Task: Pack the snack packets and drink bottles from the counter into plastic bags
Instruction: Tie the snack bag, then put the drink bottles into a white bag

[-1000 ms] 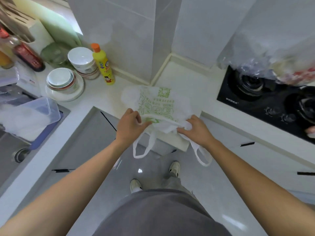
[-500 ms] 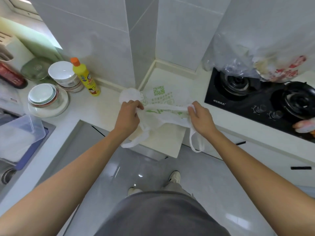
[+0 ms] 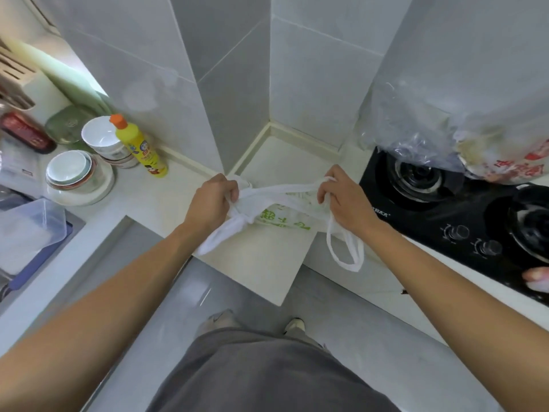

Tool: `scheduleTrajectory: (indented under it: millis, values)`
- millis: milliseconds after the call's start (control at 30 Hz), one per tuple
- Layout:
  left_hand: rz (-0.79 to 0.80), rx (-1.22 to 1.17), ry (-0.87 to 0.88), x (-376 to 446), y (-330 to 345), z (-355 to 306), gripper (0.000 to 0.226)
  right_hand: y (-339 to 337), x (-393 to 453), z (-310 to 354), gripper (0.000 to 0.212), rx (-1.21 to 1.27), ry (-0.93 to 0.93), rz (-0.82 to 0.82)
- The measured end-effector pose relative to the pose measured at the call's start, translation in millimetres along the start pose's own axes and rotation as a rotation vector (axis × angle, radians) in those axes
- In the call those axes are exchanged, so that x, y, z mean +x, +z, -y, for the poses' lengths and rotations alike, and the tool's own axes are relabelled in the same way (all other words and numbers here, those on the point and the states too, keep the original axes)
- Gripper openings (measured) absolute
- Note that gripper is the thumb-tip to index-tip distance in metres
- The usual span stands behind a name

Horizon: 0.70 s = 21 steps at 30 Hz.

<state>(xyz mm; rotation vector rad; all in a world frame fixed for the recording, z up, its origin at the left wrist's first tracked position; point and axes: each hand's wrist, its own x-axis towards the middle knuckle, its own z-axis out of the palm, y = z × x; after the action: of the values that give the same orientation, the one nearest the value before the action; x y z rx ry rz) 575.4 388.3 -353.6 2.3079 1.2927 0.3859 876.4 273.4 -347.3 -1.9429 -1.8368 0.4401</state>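
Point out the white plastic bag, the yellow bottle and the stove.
white plastic bag [image 3: 282, 217], head view, on its green-printed side.
yellow bottle [image 3: 139, 150], head view, on its labelled body.
stove [image 3: 421, 209], head view, on bare black glass.

One view only, worn on the head, aimed forward and steeply down. Wide-angle, so tiled walls bend at the edges. Looks from above onto a counter [image 3: 267, 263] corner, close enough for both forearms to fill the lower frame. Left hand [image 3: 212, 200] and right hand [image 3: 344, 200] near the centre, holding a bag [image 3: 282, 215]. Sink side at far left, stove [image 3: 445, 209] at right. Floor, shoes and grey clothing straight below. No second view to share with.
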Motion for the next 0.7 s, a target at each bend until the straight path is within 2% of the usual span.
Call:
scheduleTrajectory:
  millis: [100,200,267,333,467,533,700]
  values:
    - [-0.026,-0.021,-0.071,5.4,4.0,-2.7,0.031,1.8,12.2,-7.8,0.021,-0.015,0.019,0.076]
    - [-0.004,0.071,-0.161,17.7,5.5,-11.0,0.025,5.8,24.8,-12.2,0.026,-0.071,0.053,0.12]
    - [0.017,0.151,-0.207,28.5,7.3,-12.3,0.045,7.8,32.3,-12.9,0.033,-0.118,0.087,0.126]
    - [0.049,0.24,-0.195,39.0,9.8,-9.4,0.06,7.3,39.4,-12.3,0.044,-0.166,0.109,0.148]
    - [0.171,0.357,-0.145,55.0,15.6,-2.4,0.056,6.1,52.7,-9.4,0.074,-0.246,0.115,0.215]
    - [0.215,0.381,-0.151,57.8,20.9,-1.8,0.061,7.7,57.0,-10.9,0.086,-0.266,0.107,0.251]
    - [0.27,0.639,-0.172,63.9,40.1,-7.8,0.095,12.7,71.7,-33.4,0.117,-0.33,0.054,0.274]
